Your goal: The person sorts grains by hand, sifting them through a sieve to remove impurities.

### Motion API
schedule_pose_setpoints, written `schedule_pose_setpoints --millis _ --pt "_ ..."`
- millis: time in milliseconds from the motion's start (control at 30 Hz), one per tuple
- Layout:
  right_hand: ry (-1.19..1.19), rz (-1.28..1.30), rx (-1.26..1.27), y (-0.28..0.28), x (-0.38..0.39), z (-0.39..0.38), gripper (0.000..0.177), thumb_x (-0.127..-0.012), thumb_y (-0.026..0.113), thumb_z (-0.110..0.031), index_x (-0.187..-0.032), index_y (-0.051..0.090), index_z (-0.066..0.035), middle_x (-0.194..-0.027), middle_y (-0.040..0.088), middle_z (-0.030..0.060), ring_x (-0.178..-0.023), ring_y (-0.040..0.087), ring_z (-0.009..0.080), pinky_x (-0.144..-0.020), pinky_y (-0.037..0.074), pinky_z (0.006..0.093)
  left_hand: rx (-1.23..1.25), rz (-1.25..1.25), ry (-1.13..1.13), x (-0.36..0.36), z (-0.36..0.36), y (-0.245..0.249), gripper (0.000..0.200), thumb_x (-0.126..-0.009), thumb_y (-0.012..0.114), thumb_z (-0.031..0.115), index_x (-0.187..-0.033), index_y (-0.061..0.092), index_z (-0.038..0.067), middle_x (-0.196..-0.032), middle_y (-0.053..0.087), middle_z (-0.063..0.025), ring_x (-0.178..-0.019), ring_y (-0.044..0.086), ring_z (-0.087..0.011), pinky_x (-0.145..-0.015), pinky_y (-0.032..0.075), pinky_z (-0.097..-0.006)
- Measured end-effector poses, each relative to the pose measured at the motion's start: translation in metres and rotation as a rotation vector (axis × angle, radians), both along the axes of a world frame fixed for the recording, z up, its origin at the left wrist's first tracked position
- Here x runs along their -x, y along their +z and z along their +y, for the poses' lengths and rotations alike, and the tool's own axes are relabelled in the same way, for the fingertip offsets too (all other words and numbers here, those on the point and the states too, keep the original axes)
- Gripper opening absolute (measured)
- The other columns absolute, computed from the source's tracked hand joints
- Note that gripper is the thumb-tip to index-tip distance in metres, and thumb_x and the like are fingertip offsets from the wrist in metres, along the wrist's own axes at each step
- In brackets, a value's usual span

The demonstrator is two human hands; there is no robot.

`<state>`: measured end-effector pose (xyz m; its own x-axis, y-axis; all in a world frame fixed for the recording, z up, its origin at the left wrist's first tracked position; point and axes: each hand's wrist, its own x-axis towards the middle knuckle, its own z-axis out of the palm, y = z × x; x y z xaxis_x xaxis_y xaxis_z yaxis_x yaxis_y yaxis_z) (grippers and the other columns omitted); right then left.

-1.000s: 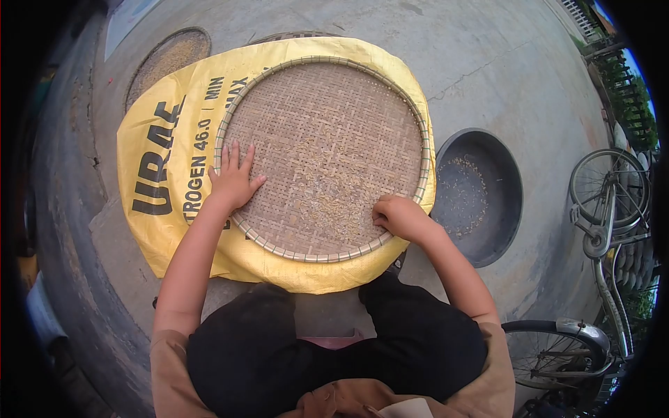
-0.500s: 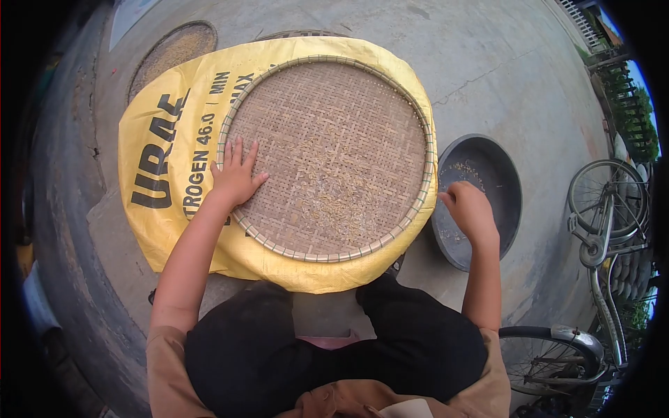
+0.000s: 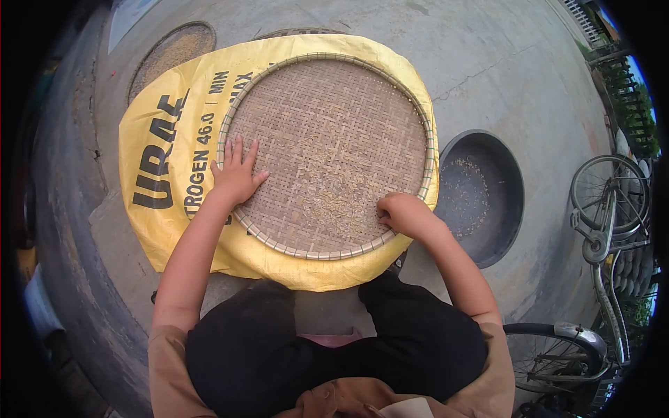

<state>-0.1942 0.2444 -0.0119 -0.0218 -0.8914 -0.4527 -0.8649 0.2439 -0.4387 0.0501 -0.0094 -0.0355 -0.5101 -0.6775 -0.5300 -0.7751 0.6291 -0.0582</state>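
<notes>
A round woven bamboo tray (image 3: 313,97) rests on a yellow printed sack (image 3: 160,139) in front of my knees. Small pale-brown grains or husks (image 3: 334,198) are scattered over its middle and near side. My left hand (image 3: 237,174) lies flat across the tray's left rim, fingers spread on the weave. Over the right part of the tray, close to the rim, is my right hand (image 3: 403,212), its fingers curled into a pinch. What those fingertips hold, if anything, is hidden. On the ground to the right stands a dark oval basin (image 3: 503,188) with some grains in the bottom.
Behind the sack at the upper left lies another round tray (image 3: 139,87) holding grain. Part of a further woven rim (image 3: 300,33) shows beyond the sack. A bicycle (image 3: 596,244) stands on the right, its wheel (image 3: 550,362) near my right elbow. Concrete ground surrounds everything.
My right hand has moved left from above the basin to over the tray's right side, its fingers still curled. My left hand has stayed on the rim.
</notes>
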Motion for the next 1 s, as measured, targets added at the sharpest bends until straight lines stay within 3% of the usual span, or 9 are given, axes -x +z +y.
schedule_pose_setpoints --millis 267,400,467,567,633,700,767,833,1000 --pt "0.001 0.033 0.041 -0.001 -0.001 0.001 0.012 -0.077 0.061 -0.015 -0.082 0.062 -0.004 -0.083 0.061 0.0118 -0.081 0.061 0.0315 -0.070 0.049 0.0412 0.011 0.010 -0.003 0.000 0.000 -0.001 0.076 -0.088 0.043 0.057 -0.147 0.007 0.026 -0.154 -0.001 -0.0104 -0.141 -0.002 -0.0302 -0.104 0.013 -0.0645" --pt "-0.153 0.048 0.032 0.041 0.016 0.005 0.010 -0.077 0.059 -0.012 -0.080 0.060 -0.003 -0.083 0.061 0.0131 -0.081 0.060 0.0318 -0.070 0.048 0.0417 -0.003 0.004 0.004 0.000 0.001 0.000 0.076 -0.088 0.042 0.057 -0.147 0.007 0.026 -0.154 -0.002 -0.0101 -0.141 -0.003 -0.0299 -0.104 0.013 -0.0642" --pt "-0.318 0.153 -0.026 0.067 0.035 0.012 0.008 -0.075 0.057 -0.010 -0.078 0.059 -0.002 -0.083 0.060 0.0139 -0.082 0.060 0.0316 -0.071 0.048 0.0409 -0.003 -0.001 0.002 -0.001 0.000 0.000 0.076 -0.088 0.042 0.057 -0.147 0.007 0.027 -0.154 -0.002 -0.0101 -0.141 -0.004 -0.0297 -0.104 0.012 -0.0642" --pt "-0.371 0.432 -0.091 0.071 0.064 0.037 0.008 -0.075 0.058 -0.008 -0.079 0.062 -0.003 -0.085 0.061 0.0132 -0.083 0.060 0.0311 -0.072 0.048 0.0397 -0.009 0.004 0.002 0.000 0.000 -0.002 0.076 -0.088 0.042 0.057 -0.147 0.006 0.027 -0.154 -0.003 -0.0099 -0.141 -0.004 -0.0295 -0.104 0.012 -0.0643" --pt "-0.444 0.527 0.106 0.065 0.071 0.046 0.010 -0.075 0.057 -0.006 -0.082 0.065 -0.005 -0.088 0.061 0.0119 -0.083 0.061 0.0303 -0.072 0.049 0.0390 -0.005 0.005 0.002 -0.001 -0.001 -0.003 0.076 -0.088 0.042 0.057 -0.147 0.006 0.027 -0.154 -0.004 -0.0099 -0.141 -0.004 -0.0295 -0.104 0.012 -0.0643" --pt "-0.424 0.497 0.101 0.065 0.062 0.038 0.010 -0.075 0.061 -0.007 -0.084 0.066 -0.006 -0.089 0.060 0.0105 -0.083 0.061 0.0296 -0.073 0.049 0.0387 -0.006 0.000 0.004 -0.001 -0.001 -0.002 0.076 -0.088 0.042 0.057 -0.147 0.006 0.027 -0.154 -0.004 -0.0099 -0.141 -0.004 -0.0295 -0.104 0.012 -0.0642" --pt "-0.419 0.229 0.091 0.068 0.035 0.019 0.013 -0.071 0.067 -0.009 -0.081 0.064 -0.002 -0.089 0.059 0.0114 -0.083 0.060 0.0304 -0.073 0.049 0.0381 -0.005 -0.007 -0.001 -0.001 0.000 -0.002 0.076 -0.088 0.042 0.057 -0.147 0.006 0.027 -0.154 -0.004 -0.0099 -0.141 -0.004 -0.0295 -0.104 0.012 -0.0641" --pt "-0.254 0.142 0.082 0.045 0.014 0.009 0.016 -0.072 0.070 -0.015 -0.079 0.062 -0.003 -0.088 0.059 0.0112 -0.083 0.060 0.0298 -0.074 0.048 0.0383 -0.015 -0.002 0.010 0.000 -0.001 -0.001 0.076 -0.088 0.042 0.057 -0.147 0.006 0.027 -0.154 -0.004 -0.0101 -0.141 -0.004 -0.0296 -0.104 0.012 -0.0643" --pt "-0.227 0.097 0.051 0.011 -0.011 -0.001 0.016 -0.072 0.071 -0.017 -0.077 0.062 -0.005 -0.087 0.059 0.0111 -0.083 0.060 0.0292 -0.073 0.048 0.0384 0.004 -0.007 -0.007 -0.001 -0.001 -0.003 0.077 -0.088 0.042 0.057 -0.147 0.005 0.026 -0.154 -0.003 -0.0109 -0.141 -0.003 -0.0304 -0.104 0.013 -0.0644"
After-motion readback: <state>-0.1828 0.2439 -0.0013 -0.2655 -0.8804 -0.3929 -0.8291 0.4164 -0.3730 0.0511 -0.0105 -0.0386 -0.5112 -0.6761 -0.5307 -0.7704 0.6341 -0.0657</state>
